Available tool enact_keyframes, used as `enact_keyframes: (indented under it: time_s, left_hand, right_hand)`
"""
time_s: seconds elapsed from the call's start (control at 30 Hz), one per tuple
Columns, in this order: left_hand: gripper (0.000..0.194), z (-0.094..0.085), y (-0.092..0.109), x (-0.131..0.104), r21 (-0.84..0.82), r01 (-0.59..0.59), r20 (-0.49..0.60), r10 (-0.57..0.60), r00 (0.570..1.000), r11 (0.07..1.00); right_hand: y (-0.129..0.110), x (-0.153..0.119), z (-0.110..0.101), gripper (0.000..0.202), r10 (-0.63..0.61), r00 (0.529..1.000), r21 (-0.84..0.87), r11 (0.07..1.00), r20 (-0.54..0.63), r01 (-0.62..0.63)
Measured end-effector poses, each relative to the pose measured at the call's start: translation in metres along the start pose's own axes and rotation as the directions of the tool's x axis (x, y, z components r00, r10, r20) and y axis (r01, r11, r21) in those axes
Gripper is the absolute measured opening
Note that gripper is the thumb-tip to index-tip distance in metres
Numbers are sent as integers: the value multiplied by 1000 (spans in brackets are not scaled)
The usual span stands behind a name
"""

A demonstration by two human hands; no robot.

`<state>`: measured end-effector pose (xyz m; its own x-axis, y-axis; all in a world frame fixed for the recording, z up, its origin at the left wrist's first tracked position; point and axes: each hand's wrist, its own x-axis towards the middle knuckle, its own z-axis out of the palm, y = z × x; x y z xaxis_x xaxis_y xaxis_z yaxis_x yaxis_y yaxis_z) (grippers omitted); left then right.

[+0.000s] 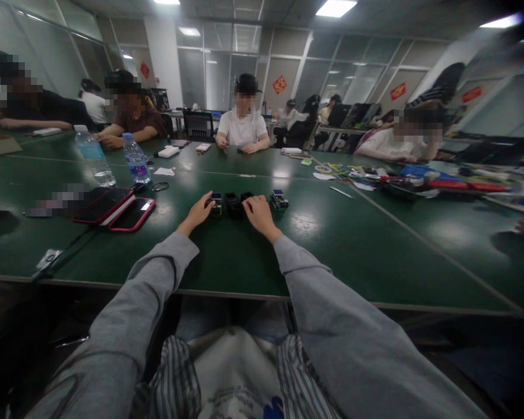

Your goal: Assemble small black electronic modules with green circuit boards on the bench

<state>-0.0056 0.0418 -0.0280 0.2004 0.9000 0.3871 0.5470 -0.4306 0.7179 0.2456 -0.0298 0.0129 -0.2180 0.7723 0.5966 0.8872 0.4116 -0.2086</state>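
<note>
Left hand (198, 212): fingers part-bent and reaching forward to the left module (217, 207), touching its left side; whether it has a grip, I cannot tell.
Right hand (259, 214): curled down over the right black piece (247, 196), fingertips on it; how far it is closed is hidden.
Row on the bench (227, 256): four small pieces left to right — left module, left black piece (233, 203), right black piece, right module (279, 201).
Black pieces: upright, close together in the middle; touching or apart, I cannot tell.
Done, by the look of it: all four are set out in a rough line, the modules at the ends.
Left open: the right module has no hand on it — and nothing shows the pieces joined, so handling seems part-way at most.
Near left: a pink-edged phone (132, 215), well apart from the row.
</note>
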Motion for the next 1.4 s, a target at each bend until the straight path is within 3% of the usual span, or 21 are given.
enact_keyframes:
  time_s: [1.4]
  left_hand:
    - [54, 3, -1, 2, -5, 2, -8, -2, 1000, 1000]
  right_hand:
    - [-2, -3, 1, 31, 12, 998, -21, 1000, 63, -11]
